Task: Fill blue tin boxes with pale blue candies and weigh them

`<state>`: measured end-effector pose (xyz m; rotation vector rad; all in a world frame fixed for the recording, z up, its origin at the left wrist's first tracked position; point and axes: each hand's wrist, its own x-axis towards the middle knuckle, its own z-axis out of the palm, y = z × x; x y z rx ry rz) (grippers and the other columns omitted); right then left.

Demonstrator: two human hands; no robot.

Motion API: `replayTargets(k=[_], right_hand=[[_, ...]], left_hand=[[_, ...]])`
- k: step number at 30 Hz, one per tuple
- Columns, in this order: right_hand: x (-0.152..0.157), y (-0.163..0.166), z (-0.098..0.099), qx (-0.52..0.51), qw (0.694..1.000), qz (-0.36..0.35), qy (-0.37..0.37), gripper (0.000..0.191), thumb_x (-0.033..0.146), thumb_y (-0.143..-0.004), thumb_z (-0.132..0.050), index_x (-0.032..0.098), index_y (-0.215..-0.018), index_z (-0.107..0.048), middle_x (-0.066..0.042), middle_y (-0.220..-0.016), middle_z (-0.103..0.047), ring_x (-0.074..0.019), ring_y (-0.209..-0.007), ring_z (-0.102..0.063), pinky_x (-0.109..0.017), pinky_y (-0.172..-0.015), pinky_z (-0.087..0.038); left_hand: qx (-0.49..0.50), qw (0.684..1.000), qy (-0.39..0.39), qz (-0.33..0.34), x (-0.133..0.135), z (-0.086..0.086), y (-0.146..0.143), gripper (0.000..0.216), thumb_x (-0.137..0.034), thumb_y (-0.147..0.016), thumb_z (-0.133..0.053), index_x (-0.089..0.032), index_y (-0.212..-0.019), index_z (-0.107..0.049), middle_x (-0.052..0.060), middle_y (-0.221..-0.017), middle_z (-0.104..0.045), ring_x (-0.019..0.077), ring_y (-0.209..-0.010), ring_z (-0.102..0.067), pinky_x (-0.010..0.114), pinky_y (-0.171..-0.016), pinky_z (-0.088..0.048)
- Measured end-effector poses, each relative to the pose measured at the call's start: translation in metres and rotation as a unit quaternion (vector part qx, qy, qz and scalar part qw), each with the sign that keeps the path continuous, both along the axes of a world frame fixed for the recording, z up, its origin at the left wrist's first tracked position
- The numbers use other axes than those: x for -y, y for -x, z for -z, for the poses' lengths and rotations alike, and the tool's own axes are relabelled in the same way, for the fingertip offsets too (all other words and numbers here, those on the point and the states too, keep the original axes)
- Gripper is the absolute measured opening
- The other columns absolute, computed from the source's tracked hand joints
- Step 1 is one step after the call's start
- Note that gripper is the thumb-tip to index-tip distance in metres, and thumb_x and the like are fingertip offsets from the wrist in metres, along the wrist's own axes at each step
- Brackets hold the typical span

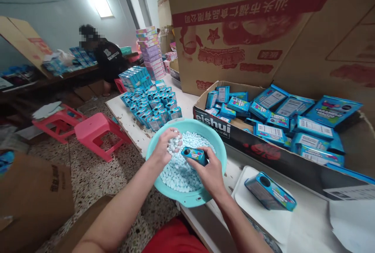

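A turquoise plastic basin full of small pale-blue candies sits at the table's edge. Over its left side, my left hand is cupped around a handful of the candies. My right hand grips a small blue candy box above the basin, its round dark opening facing up and toward the left hand. Hand and box are close together. To the right, another blue box with a round hole in its top stands on a white tray.
Behind the basin, many open blue boxes stand in rows. A carton tray of blue boxes lies at the right, before a large cardboard box. Pink stools stand on the floor at left; a person is farther back.
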<state>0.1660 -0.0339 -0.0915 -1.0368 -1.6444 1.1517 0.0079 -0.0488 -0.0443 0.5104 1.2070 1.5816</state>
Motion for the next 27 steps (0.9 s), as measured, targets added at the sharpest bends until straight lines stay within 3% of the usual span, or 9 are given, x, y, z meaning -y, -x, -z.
replayTargets(k=[3, 7, 13, 20, 27], right_hand=[[0.001, 0.001, 0.0, 0.019, 0.999, -0.038, -0.022, 0.03, 0.033, -0.064, -0.074, 0.022, -0.089, -0.062, -0.001, -0.087, -0.066, -0.0208, -0.08, -0.061, -0.032, -0.073, -0.047], [0.001, 0.001, 0.001, 0.013, 1.0, -0.018, -0.018, 0.03, 0.036, -0.066, -0.072, 0.022, -0.089, -0.061, -0.003, -0.088, -0.067, -0.0217, -0.079, -0.062, -0.033, -0.073, -0.047], [0.002, 0.001, 0.002, 0.001, 0.999, -0.028, -0.034, 0.03, 0.036, -0.066, -0.073, 0.022, -0.091, -0.063, -0.003, -0.091, -0.068, -0.0238, -0.087, -0.061, -0.037, -0.081, -0.045], [0.002, 0.0, 0.002, -0.009, 1.0, -0.011, 0.002, 0.031, 0.036, -0.065, -0.074, 0.023, -0.091, -0.063, -0.003, -0.092, -0.068, -0.0241, -0.089, -0.061, -0.038, -0.082, -0.044], [0.001, 0.0, 0.003, -0.022, 1.0, 0.004, 0.023, 0.032, 0.033, -0.064, -0.075, 0.022, -0.091, -0.062, -0.002, -0.092, -0.067, -0.0227, -0.088, -0.061, -0.035, -0.081, -0.044]], left_hand=[[0.074, 0.994, -0.039, -0.068, -0.009, -0.005, -0.013, 0.026, -0.031, -0.06, -0.069, -0.018, -0.076, -0.052, -0.003, -0.064, -0.058, 0.0128, -0.054, -0.06, 0.021, -0.044, -0.045], [0.066, 0.991, -0.046, -0.104, -0.015, -0.002, -0.021, 0.027, -0.031, -0.062, -0.07, -0.018, -0.077, -0.052, -0.002, -0.069, -0.062, 0.0142, -0.058, -0.063, 0.027, -0.055, -0.052], [0.0, 0.996, -0.045, -0.083, -0.013, -0.001, -0.024, 0.032, -0.035, -0.064, -0.072, -0.017, -0.082, -0.053, 0.001, -0.074, -0.065, 0.0127, -0.053, -0.061, 0.023, -0.049, -0.049], [-0.036, 0.996, -0.049, -0.072, -0.012, -0.003, -0.032, 0.033, -0.036, -0.065, -0.072, -0.019, -0.086, -0.053, -0.004, -0.062, -0.057, 0.0081, -0.045, -0.054, 0.018, -0.043, -0.041], [-0.074, 0.993, -0.046, -0.077, -0.016, -0.002, -0.037, 0.029, -0.036, -0.068, -0.071, -0.018, -0.081, -0.052, -0.005, -0.062, -0.053, 0.0083, -0.051, -0.055, 0.018, -0.047, -0.042]])
